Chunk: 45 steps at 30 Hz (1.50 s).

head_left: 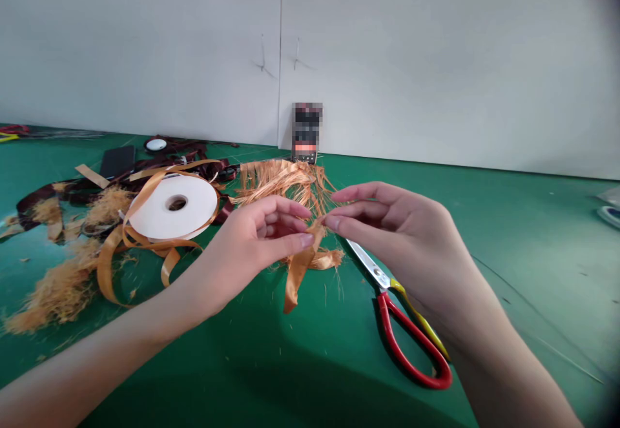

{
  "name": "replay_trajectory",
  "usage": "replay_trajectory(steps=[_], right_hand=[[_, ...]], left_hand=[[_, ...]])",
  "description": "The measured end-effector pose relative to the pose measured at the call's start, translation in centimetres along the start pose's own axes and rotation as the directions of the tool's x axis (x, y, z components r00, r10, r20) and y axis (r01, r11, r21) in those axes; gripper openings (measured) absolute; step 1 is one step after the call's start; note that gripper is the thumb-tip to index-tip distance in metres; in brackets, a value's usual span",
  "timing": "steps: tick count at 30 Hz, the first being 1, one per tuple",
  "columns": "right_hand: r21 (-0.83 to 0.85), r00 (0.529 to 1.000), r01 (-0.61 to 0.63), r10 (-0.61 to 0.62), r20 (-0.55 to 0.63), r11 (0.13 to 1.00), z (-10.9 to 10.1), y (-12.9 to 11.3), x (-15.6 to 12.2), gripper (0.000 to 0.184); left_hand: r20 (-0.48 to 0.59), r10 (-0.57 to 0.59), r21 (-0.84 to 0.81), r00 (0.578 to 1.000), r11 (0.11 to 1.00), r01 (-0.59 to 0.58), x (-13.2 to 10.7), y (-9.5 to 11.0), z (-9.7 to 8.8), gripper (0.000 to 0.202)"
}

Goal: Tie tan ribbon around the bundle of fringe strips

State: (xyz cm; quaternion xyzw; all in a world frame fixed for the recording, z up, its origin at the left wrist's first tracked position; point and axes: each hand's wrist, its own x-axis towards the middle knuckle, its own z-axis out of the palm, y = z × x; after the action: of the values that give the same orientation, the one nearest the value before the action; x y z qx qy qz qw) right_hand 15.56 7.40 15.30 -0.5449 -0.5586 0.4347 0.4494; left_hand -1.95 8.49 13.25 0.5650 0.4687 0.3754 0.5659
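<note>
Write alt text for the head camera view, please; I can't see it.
A person's left hand and right hand pinch a strip of orange ribbon above a green work surface. Frayed orange ribbon lies behind them, a white spool sits to the left, and red-and-yellow-handled scissors lie beneath the right hand.

The bare left hand (261, 237) and bare right hand (402, 234) hang raised in front, fingers softly curled, their fingertips (305, 241) almost meeting between them — the left forearm (111, 344) and right forearm (504, 357) angle inward from the lower corners.
</note>
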Motion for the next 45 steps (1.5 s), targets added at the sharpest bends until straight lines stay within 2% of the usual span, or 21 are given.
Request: replay_trajectory(steps=[9, 13, 15, 18, 21, 24, 28, 31, 35, 40, 45], right_hand=[[-0.031, 0.995, 0.1, -0.101, -0.012, 0.994, 0.0, 0.3, 0.1, 0.013], [-0.109, 0.984, 0.169, -0.175, -0.044, 0.979, 0.4, 0.5, 0.1, 0.016], [-0.17, 0.968, 0.225, -0.239, -0.072, 0.959, 0.5, 0.7, 0.1, 0.014], [-0.285, 0.919, 0.329, -0.375, -0.123, 0.9, 0.6, 1.0, 0.1, 0.011], [-0.379, 0.879, 0.368, -0.45, -0.156, 0.849, 0.4, 1.1, 0.1, 0.009], [-0.389, 0.905, 0.321, -0.401, -0.144, 0.864, 0.1, 1.2, 0.0, 0.011], [-0.262, 0.983, 0.166, -0.18, -0.028, 0.951, 0.0, 1.0, 0.3, 0.027], [-0.157, 0.996, 0.079, -0.073, 0.047, 0.984, 0.2, 0.8, 0.5, 0.035], [-0.122, 0.994, 0.104, -0.098, 0.057, 0.987, 0.2, 0.5, 0.4, 0.025], [-0.217, 0.987, 0.159, -0.157, 0.028, 0.963, 0.0, 0.6, 0.4, 0.017], [-0.222, 0.956, 0.285, -0.293, 0.0, 0.932, 0.5, 1.4, 0.6, 0.019]], left_hand=[[0.036, -0.012, -0.04, 0.999, 0.999, 0.014, 0.0, -0.3, -0.1, 0.022], [0.067, -0.025, -0.033, 0.997, 0.999, 0.028, 0.0, -0.4, -0.1, 0.024], [0.065, -0.036, -0.021, 0.997, 0.999, 0.038, 0.0, -0.4, -0.1, 0.024], [0.065, -0.054, -0.008, 0.996, 0.998, 0.054, 0.0, -0.5, 0.0, 0.023], [0.059, -0.047, -0.025, 0.997, 0.999, 0.048, 0.0, -0.6, 0.0, 0.026], [0.022, -0.005, -0.008, 1.0, 1.0, 0.005, 0.1, -0.6, 0.0, 0.026], [0.027, 0.043, 0.014, 0.999, 0.999, -0.044, 0.1, -0.4, 0.0, 0.023], [0.053, 0.037, 0.009, 0.998, 0.999, -0.037, 0.1, -0.4, 0.1, 0.021], [0.047, 0.005, 0.005, 0.999, 1.0, -0.005, 0.1, -0.5, 0.1, 0.024], [0.058, 0.005, 0.0, 0.998, 1.0, -0.005, 0.2, -0.6, 0.2, 0.025], [0.072, -0.008, 0.013, 0.997, 1.0, 0.007, 0.3, -0.7, 0.3, 0.026]])
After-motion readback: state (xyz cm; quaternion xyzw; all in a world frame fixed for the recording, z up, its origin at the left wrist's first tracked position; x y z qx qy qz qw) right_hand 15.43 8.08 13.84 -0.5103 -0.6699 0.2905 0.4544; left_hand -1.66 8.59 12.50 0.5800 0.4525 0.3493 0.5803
